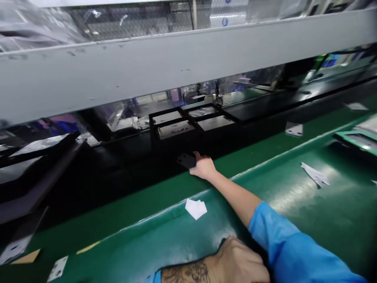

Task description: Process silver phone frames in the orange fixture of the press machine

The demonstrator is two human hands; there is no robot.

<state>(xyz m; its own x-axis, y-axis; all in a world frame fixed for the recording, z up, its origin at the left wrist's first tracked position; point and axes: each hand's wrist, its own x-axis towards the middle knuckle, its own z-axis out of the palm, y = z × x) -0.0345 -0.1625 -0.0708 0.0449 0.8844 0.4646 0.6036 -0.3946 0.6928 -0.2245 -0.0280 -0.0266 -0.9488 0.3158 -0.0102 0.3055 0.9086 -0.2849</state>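
My right hand [204, 167] reaches forward over the green surface. It grips the near end of a thin dark phone-shaped panel [187, 161], which has round spots at its far end and lies in shadow. My left hand [243, 262] is low in the view, below my right forearm, with the fingers curled into a fist. Whatever it may hold is hidden. A folded white paper piece [196, 208] lies on the green mat between the two hands.
Beyond my right hand stands a black compartment tray [196, 131] with pale sheets in it. A wide grey beam [176, 70] crosses overhead. A green-framed tray [357, 141] and crumpled white paper [314, 175] lie to the right. Dark stacked trays [32, 173] stand left.
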